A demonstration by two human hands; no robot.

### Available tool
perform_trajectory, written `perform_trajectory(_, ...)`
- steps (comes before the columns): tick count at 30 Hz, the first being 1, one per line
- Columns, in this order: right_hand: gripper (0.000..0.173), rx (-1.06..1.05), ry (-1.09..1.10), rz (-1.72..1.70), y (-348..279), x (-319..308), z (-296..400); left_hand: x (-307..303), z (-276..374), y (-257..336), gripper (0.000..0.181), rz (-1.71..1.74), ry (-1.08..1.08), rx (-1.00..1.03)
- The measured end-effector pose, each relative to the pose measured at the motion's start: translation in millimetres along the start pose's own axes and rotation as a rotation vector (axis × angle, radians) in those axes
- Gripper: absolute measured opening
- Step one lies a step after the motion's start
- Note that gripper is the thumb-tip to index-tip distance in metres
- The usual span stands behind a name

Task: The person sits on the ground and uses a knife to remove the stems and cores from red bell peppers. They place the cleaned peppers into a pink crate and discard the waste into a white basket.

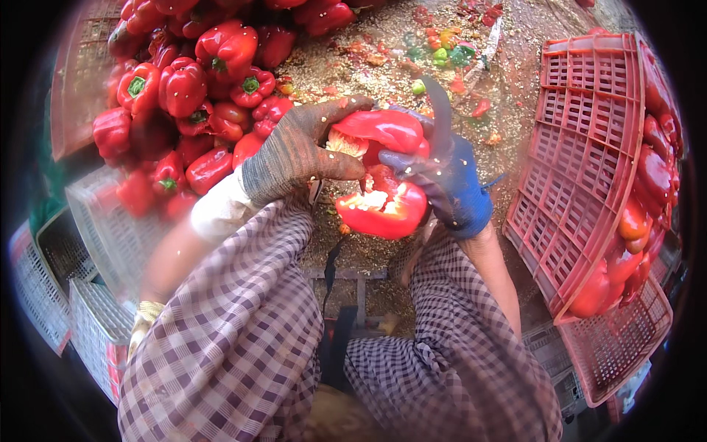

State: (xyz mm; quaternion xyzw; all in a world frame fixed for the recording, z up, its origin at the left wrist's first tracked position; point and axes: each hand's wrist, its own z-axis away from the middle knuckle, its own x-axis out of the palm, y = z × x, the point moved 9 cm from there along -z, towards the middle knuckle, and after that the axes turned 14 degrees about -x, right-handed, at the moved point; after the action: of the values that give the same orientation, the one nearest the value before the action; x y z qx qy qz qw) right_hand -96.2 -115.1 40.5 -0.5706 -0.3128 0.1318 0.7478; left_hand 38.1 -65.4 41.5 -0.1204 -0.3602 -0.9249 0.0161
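A red bell pepper, split open, is between my hands above the seed-strewn surface. Its upper piece [386,128] shows pale seeds and core on the left; the lower piece [384,212] exposes white pith. My left hand [306,149], in a dirty grey-brown glove, grips the pepper from the left with thumb and fingers spread around it. In a blue glove, my right hand [450,179] holds the pepper from the right, fingers inside the split. A curved grey blade [438,110], seemingly a knife's, rises from the right hand; its handle is hidden.
Whole red bell peppers [182,88] are heaped at upper left. A tilted red plastic crate [585,160] stands at right, with peppers [652,182] behind its slatted side. White crates [99,315] sit at lower left. Seeds and pepper scraps [442,50] litter the work surface.
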Motion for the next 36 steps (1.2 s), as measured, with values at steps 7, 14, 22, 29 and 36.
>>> perform_trajectory(7,0.074,-0.191,0.225,0.322,-15.2,-12.7,2.8,-65.1,1.0,-17.7,0.08,-0.603,0.623,0.114)
perform_trajectory(14,0.084,-0.088,0.281,0.282,2.8,-33.1,11.1,-129.0,133.2,16.9,0.061,-0.484,0.798,0.426)
perform_trajectory(22,0.051,-0.267,0.218,0.17,-22.4,-13.5,6.5,-320.6,404.0,19.3,0.044,-1.659,1.661,-0.167)
perform_trajectory(29,0.063,-0.325,0.224,0.181,-16.5,-7.6,3.0,-112.5,138.4,55.9,0.052,-0.319,0.718,0.205)
perform_trajectory(36,0.071,-0.39,0.229,-0.059,-17.5,0.2,-7.5,-14.8,12.5,12.2,0.048,-0.517,0.31,0.068)
